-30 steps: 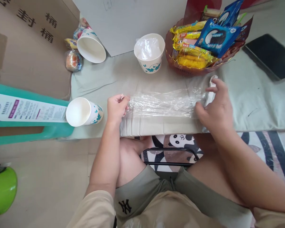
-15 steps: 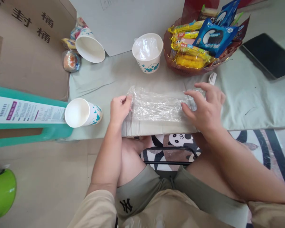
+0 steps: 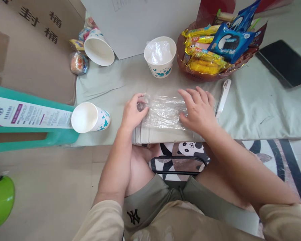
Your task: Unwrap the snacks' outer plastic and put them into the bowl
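Left hand (image 3: 133, 113), right hand (image 3: 198, 109) nearer together on plastic film (image 3: 165, 112) over tablecloth (image 3: 256, 110)

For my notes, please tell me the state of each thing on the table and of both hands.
plastic wrap, spread out, wrinkled
left hand, pinching the wrap's left edge
right hand, open, flat on the wrap
near cup, on its side, empty
far cup, on its side, empty
middle cup, upright, clear film inside
basket, full of snacks
tablet, screen dark

Cardboard box (image 3: 35, 50) reads "封桶" — shorts (image 3: 150, 207) bear "NY".
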Motion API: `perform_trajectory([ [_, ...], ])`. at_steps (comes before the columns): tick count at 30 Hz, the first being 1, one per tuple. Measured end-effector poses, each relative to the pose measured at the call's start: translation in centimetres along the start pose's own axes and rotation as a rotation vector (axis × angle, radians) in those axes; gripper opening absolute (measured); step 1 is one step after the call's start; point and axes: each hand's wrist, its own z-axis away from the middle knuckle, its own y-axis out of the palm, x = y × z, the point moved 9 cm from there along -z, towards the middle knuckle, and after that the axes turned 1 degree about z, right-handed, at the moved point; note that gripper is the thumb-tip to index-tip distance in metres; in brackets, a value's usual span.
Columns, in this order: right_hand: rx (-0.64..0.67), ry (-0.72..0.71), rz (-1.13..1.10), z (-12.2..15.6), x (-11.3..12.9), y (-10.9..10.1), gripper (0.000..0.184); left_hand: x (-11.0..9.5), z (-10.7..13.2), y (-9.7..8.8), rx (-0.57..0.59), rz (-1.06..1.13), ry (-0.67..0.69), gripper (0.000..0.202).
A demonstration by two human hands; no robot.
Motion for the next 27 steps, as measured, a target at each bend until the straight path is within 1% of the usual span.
perform_trajectory([
  [2, 0.030, -0.016, -0.030, -0.5, -0.4, -0.3, 0.073, -0.4, 0.2, 0.8, 0.088, 0.166, -0.021, 0.048],
  [5, 0.105, -0.078, -0.095, -1.4, -0.6, -1.1, 0.080, -1.3, 0.7, 1.9, 0.226, 0.451, -0.086, 0.046],
  [7, 0.159, -0.144, -0.139, -1.8, 0.2, -1.5, 0.084, -2.1, 1.3, 2.9, 0.357, 0.584, -0.121, 0.047],
  [9, 0.237, -0.198, -0.185, -2.0, 1.4, -1.5, 0.083, -2.8, 2.0, 3.3, 0.468, 0.640, -0.132, 0.050],
  [10, 0.309, -0.205, -0.200, -1.9, 1.9, -1.0, 0.076, -3.1, 2.2, 3.3, 0.506, 0.651, -0.134, 0.052],
  [11, 0.399, -0.197, -0.211, -1.8, 2.3, -0.2, 0.061, -3.2, 2.4, 3.2, 0.529, 0.659, -0.137, 0.055],
  [12, 0.491, -0.180, -0.227, -1.6, 2.7, 0.6, 0.043, -3.3, 2.4, 3.0, 0.533, 0.674, -0.140, 0.060],
  [13, 0.566, -0.157, -0.264, -1.4, 2.9, 1.3, 0.024, -3.4, 2.2, 2.6, 0.512, 0.709, -0.141, 0.067],
  [14, 0.610, -0.128, -0.332, -1.3, 3.0, 1.9, 0.009, -3.4, 1.8, 2.0, 0.464, 0.765, -0.143, 0.072],
  [15, 0.615, -0.085, -0.430, -1.4, 3.0, 2.2, 0.004, -3.2, 1.3, 1.4, 0.384, 0.834, -0.150, 0.074],
  [16, 0.578, -0.020, -0.549, -1.7, 2.7, 2.3, 0.008, -3.0, 0.8, 0.8, 0.291, 0.904, -0.167, 0.073],
  [17, 0.506, 0.070, -0.670, -2.1, 2.0, 2.4, 0.011, -2.7, 0.4, 0.5, 0.211, 0.960, -0.194, 0.072],
  [18, 0.416, 0.181, -0.773, -2.3, 1.0, 2.5, 0.013, -2.5, 0.2, 0.7, 0.170, 0.991, -0.224, 0.072],
  [19, 0.330, 0.295, -0.847, -2.4, 0.0, 2.7, 0.015, -2.5, 0.2, 1.4, 0.175, 0.996, -0.250, 0.074],
  [20, 0.257, 0.391, -0.893, -2.2, -0.9, 2.9, 0.017, -2.8, 0.3, 2.4, 0.222, 0.979, -0.264, 0.075],
  [21, 0.205, 0.457, -0.914, -2.0, -1.4, 3.2, 0.019, -3.2, 0.4, 3.7, 0.290, 0.954, -0.264, 0.073],
  [22, 0.171, 0.494, -0.917, -1.7, -1.7, 3.4, 0.019, -3.6, 0.7, 4.9, 0.357, 0.926, -0.261, 0.067],
  [23, 0.148, 0.509, -0.911, -1.5, -1.8, 3.6, 0.019, -3.8, 0.9, 6.0, 0.398, 0.898, -0.262, 0.059],
  [24, 0.126, 0.512, -0.902, -1.3, -1.8, 3.6, 0.018, -3.8, 1.1, 6.9, 0.413, 0.868, -0.280, 0.050],
  [26, 0.059, 0.519, -0.885, -0.9, -2.0, 3.2, 0.017, -3.1, 1.3, 7.9, 0.383, 0.790, -0.353, 0.029],
  [27, 0.027, 0.525, -0.880, -0.8, -2.2, 2.9, 0.018, -2.6, 1.3, 8.0, 0.347, 0.751, -0.393, 0.018],
])
